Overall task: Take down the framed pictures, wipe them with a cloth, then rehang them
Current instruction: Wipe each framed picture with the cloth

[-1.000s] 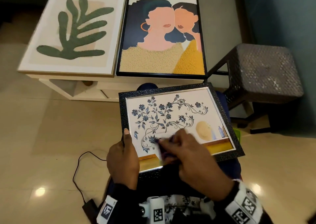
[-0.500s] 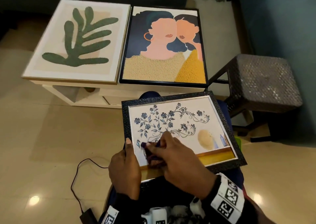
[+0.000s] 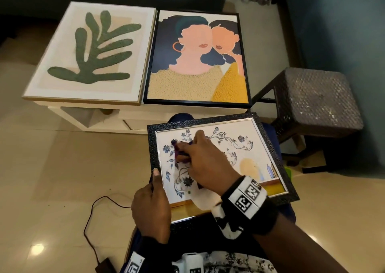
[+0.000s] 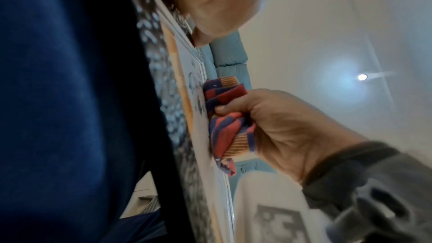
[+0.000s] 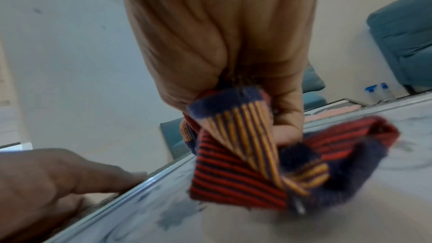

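Observation:
A floral picture in a black textured frame (image 3: 268,139) lies on my lap. My left hand (image 3: 153,206) grips its left edge, thumb on the silver inner border. My right hand (image 3: 200,160) holds a bunched striped cloth (image 3: 179,150) (image 5: 252,156) (image 4: 224,117) in red, navy and orange, pressed on the glass near the upper left flowers. A leaf picture in a light frame (image 3: 91,53) and a picture of two figures in a black frame (image 3: 198,60) lie flat on the white low table (image 3: 129,114) ahead.
A dark woven stool (image 3: 318,99) stands to the right of the table. A black cable and adapter (image 3: 98,227) lie on the tiled floor at my left. A teal sofa (image 5: 402,34) stands behind the table. Spray bottles (image 5: 378,90) stand on the floor in the distance.
My right hand has slid the cloth from the lower middle of the glass up toward the upper left flowers. The left hand keeps its hold on the frame's left edge.

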